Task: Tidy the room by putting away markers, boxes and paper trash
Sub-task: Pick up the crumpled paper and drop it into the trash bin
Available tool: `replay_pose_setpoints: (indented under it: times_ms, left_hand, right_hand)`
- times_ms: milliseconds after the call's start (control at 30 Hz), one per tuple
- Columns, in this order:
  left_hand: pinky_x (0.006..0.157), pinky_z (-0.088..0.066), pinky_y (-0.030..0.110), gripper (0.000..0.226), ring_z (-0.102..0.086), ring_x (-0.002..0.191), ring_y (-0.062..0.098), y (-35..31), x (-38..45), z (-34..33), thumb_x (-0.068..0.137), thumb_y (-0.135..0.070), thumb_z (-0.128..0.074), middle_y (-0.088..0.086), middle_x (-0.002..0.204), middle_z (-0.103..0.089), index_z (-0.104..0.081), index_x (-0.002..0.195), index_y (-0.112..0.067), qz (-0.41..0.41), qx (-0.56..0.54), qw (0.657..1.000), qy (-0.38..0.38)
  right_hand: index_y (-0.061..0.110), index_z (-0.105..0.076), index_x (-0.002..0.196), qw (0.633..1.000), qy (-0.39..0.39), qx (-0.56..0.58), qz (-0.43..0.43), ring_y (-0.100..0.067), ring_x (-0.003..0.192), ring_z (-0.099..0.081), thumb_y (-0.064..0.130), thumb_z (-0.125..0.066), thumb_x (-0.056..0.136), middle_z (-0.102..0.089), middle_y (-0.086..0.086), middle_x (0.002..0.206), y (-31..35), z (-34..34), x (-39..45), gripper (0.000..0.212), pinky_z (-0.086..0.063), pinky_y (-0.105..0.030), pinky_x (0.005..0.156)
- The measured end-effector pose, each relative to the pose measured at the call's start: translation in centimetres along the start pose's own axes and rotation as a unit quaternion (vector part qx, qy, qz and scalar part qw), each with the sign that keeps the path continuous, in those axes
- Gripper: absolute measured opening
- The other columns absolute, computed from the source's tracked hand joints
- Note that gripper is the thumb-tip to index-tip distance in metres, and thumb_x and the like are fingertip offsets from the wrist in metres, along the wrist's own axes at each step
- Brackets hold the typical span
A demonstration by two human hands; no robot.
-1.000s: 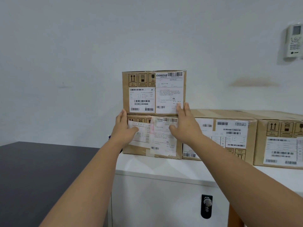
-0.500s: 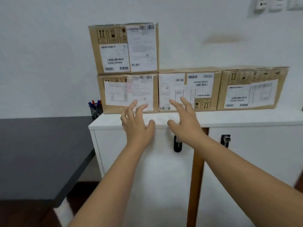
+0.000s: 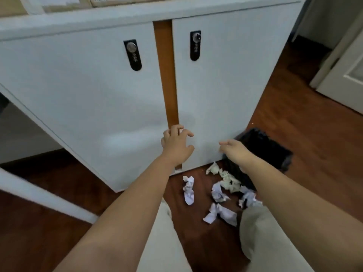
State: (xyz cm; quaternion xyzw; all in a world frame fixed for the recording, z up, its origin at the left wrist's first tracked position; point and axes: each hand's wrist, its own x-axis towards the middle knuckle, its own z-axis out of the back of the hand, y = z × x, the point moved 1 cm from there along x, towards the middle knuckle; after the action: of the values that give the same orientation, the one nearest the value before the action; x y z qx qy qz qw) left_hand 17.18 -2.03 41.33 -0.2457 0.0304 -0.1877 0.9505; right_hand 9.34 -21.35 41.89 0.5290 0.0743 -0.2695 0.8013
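While the brown cardboard boxes (image 3: 59, 4) sit atop the white cabinet (image 3: 78, 91) at twelve o'clock, crumpled white paper scraps (image 3: 218, 193) litter the floor at five o'clock beside the black bin (image 3: 263, 148); left hand (image 3: 176, 146) and right hand (image 3: 235, 152) hover open, empty.

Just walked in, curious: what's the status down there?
Left hand and right hand open, empty. Crumpled paper scattered on floor beside black bin. Nothing in the way.

paper trash (image 3: 220, 191): white crumpled wads, about six | loose on floor | just beside black bin (image 3: 261, 146), at its near-left side
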Motion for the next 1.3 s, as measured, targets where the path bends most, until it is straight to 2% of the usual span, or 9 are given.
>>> replay_pose_setpoints:
  times_ms: [233, 400, 500, 567, 600, 667, 733, 1067, 1300]
  left_hand:
    - [0.108, -0.023, 0.039, 0.036, -0.024, 0.133, 0.027, 3.0, -2.5, -11.3, 0.083, -0.035, -0.061, -0.003, 0.147, -0.024, -0.056, 0.118, -0.037, 0.091, 0.038, 0.984, 0.147]
    - [0.110, -0.025, 0.045, 0.051, -0.025, 0.136, 0.035, 6.5, -4.1, -18.1, 0.086, -0.042, -0.059, 0.006, 0.152, -0.021, -0.043, 0.135, -0.036, 0.145, 0.058, 0.967, 0.201]
    - [0.111, -0.027, 0.048, 0.062, -0.025, 0.139, 0.038, 7.6, -3.8, -21.5, 0.088, -0.040, -0.058, 0.007, 0.155, -0.020, -0.032, 0.144, -0.039, 0.157, 0.070, 0.959, 0.224]
    - [0.110, -0.029, 0.048, 0.064, -0.025, 0.140, 0.037, 8.4, -3.2, -23.7, 0.087, -0.037, -0.060, 0.006, 0.158, -0.017, -0.033, 0.145, -0.040, 0.147, 0.081, 0.957, 0.235]
    - [0.111, -0.028, 0.048, 0.063, -0.024, 0.140, 0.037, 8.9, -3.0, -24.7, 0.087, -0.036, -0.060, 0.006, 0.159, -0.014, -0.034, 0.145, -0.040, 0.141, 0.090, 0.955, 0.246]
    - [0.113, -0.026, 0.046, 0.059, -0.021, 0.142, 0.036, 10.3, -2.5, -26.6, 0.087, -0.036, -0.059, 0.006, 0.162, -0.008, -0.039, 0.142, -0.043, 0.136, 0.108, 0.946, 0.275]
    - [0.116, -0.022, 0.045, 0.057, -0.017, 0.145, 0.037, 11.7, -2.0, -28.5, 0.088, -0.038, -0.058, 0.008, 0.163, -0.003, -0.039, 0.142, -0.043, 0.142, 0.113, 0.935, 0.306]
    - [0.118, -0.017, 0.049, 0.052, -0.008, 0.148, 0.033, 16.4, -1.0, -36.4, 0.090, -0.045, -0.057, 0.007, 0.163, 0.006, -0.043, 0.140, -0.047, 0.071, 0.164, 0.915, 0.361]
    - [0.117, -0.021, 0.042, 0.066, -0.024, 0.142, 0.028, 16.6, -1.2, -38.2, 0.088, -0.041, -0.060, 0.003, 0.155, -0.023, -0.034, 0.148, -0.031, 0.136, 0.138, 0.916, 0.350]
  right_hand:
    - [0.005, -0.066, 0.115, 0.987, 0.030, -0.026, -0.155, -0.028, 0.106, -0.062, 0.019, -0.057, 0.091, -0.065, -0.015, 0.121, -11.8, -0.2, -0.6, 0.029, -0.048, -0.035, 0.085]
    - [0.023, -0.053, 0.063, 0.976, 0.079, -0.138, -0.148, -0.013, 0.070, -0.063, 0.018, -0.070, 0.082, -0.053, 0.003, 0.064, -19.2, -1.9, 0.9, 0.026, -0.048, -0.016, 0.049]
    - [0.008, -0.069, 0.057, 0.943, 0.164, -0.277, -0.082, -0.009, 0.059, -0.068, 0.020, -0.088, 0.056, -0.065, -0.008, 0.055, -24.2, -3.0, 3.1, 0.022, -0.049, -0.018, 0.051]
    - [0.006, -0.057, 0.028, 0.936, 0.129, -0.328, 0.019, 0.002, 0.034, -0.054, 0.049, -0.091, 0.017, -0.054, 0.000, 0.032, -25.2, -4.3, 3.9, 0.057, -0.031, -0.005, 0.039]
    - [0.005, -0.058, 0.029, 0.941, 0.119, -0.317, -0.004, 0.004, 0.037, -0.056, 0.065, -0.084, 0.017, -0.056, -0.003, 0.034, -25.8, -4.8, 4.0, 0.067, -0.030, -0.003, 0.043]
    - [-0.007, -0.073, 0.097, 0.931, 0.212, -0.246, -0.165, -0.007, 0.100, -0.068, 0.062, -0.071, 0.068, -0.069, -0.031, 0.102, -26.6, -5.9, 4.7, 0.075, -0.045, -0.013, 0.084]
    - [0.016, -0.046, 0.141, 0.908, 0.208, -0.334, -0.141, -0.023, 0.141, -0.032, 0.044, -0.049, 0.094, -0.036, -0.013, 0.152, -30.9, -7.7, 6.1, 0.055, -0.029, -0.037, 0.113]
    - [0.051, -0.034, 0.141, 0.859, 0.274, -0.411, -0.133, -0.035, 0.147, 0.015, 0.057, -0.042, 0.091, 0.019, -0.003, 0.160, -39.2, -14.0, 10.4, 0.051, 0.005, -0.066, 0.113]
    - [0.037, -0.037, 0.140, 0.905, 0.210, -0.324, -0.180, -0.021, 0.140, -0.029, 0.058, -0.046, 0.088, -0.031, -0.004, 0.154, -41.0, -16.0, 7.7, 0.057, -0.023, -0.057, 0.114]
